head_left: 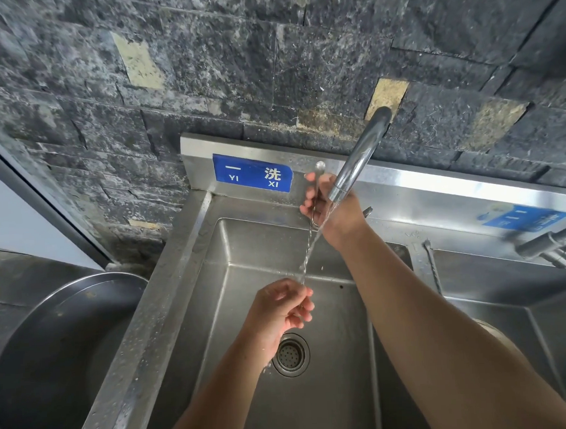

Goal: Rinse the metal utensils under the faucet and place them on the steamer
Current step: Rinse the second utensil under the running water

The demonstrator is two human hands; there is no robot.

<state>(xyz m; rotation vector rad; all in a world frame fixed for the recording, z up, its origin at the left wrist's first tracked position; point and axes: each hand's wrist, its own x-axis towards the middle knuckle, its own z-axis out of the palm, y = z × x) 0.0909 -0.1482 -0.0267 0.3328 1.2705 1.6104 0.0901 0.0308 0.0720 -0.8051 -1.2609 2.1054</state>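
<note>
A long thin metal utensil (308, 258) stretches slantwise over the sink basin (213, 282). Its rounded top end pokes out above my right hand (331, 209), which grips the upper part just beside the faucet spout (357, 156). Water runs from the spout down along the utensil. My left hand (281, 308) pinches the lower end between its fingertips, above the drain (291, 355). The utensil's lower tip is hidden in those fingers.
A large round metal vessel (53, 338) stands left of the sink, below its rim. A second basin (506, 318) lies to the right, with another tap fitting (549, 246) above it. A blue label (252, 176) is on the steel backsplash under a dark stone wall.
</note>
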